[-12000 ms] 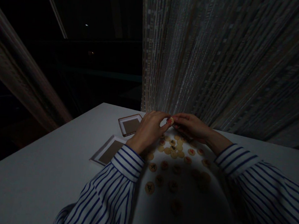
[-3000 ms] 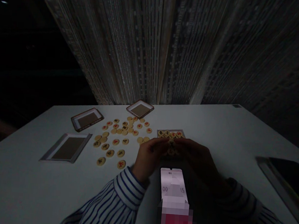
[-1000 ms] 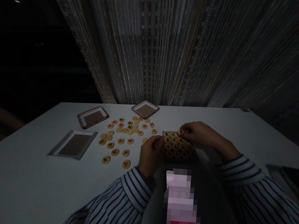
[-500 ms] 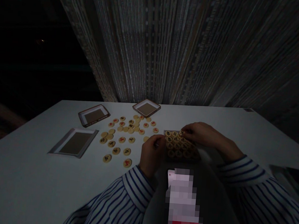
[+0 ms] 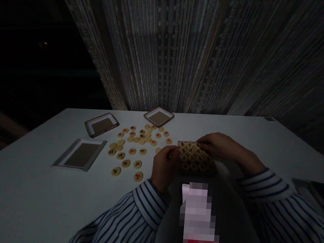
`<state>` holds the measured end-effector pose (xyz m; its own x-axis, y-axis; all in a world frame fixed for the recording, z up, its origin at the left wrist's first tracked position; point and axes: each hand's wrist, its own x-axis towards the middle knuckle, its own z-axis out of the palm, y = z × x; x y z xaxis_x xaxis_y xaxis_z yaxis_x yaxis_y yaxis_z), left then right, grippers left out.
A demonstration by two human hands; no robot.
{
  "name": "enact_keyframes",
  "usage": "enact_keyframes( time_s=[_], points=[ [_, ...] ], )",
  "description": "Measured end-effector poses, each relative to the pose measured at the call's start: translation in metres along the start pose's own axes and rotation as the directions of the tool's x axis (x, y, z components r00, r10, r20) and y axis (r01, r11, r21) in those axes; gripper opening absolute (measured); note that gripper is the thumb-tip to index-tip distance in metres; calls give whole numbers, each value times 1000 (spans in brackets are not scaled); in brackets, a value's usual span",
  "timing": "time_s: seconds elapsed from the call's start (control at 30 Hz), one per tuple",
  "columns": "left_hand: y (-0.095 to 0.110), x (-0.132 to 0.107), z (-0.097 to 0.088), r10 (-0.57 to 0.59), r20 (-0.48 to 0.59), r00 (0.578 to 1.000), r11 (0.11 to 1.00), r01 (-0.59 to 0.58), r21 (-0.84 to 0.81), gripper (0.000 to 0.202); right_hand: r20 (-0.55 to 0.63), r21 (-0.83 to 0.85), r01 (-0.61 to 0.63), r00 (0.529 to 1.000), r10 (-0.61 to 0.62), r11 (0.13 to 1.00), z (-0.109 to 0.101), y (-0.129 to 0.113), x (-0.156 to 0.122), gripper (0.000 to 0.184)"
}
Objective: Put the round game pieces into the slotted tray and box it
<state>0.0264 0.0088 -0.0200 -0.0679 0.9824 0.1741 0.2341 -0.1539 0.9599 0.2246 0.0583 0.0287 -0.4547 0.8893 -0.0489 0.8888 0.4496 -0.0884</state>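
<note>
Closest in, a lit rectangular phone (image 5: 185, 192), mostly pixelated. Just beyond, the left hand (image 5: 163, 168) sat curled, its hold hidden, beside a shallow, dark rectangular box (image 5: 200, 172) packed with discs. And there was the right hand (image 5: 218, 144), its grip touching a round, pale-yellow lettered disc (image 5: 196, 145) in the box's far row, pinched or merely pressed, impossible to tell! Seating it looked like the step, calling for a light, level touch. Leftward, loose yellow discs (image 5: 132, 151) dotted the white worktop (image 5: 33, 186); behind hung a silvery string curtain (image 5: 178, 55).
</note>
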Motion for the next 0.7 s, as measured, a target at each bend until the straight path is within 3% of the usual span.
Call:
enact_keyframes(
  time_s=[0.7],
  points=[
    [0,0,-1,7,3,1000,1000,-7,30,18,-21,-46,15,1000,-16,999,-1,-2,0,29]
  ],
)
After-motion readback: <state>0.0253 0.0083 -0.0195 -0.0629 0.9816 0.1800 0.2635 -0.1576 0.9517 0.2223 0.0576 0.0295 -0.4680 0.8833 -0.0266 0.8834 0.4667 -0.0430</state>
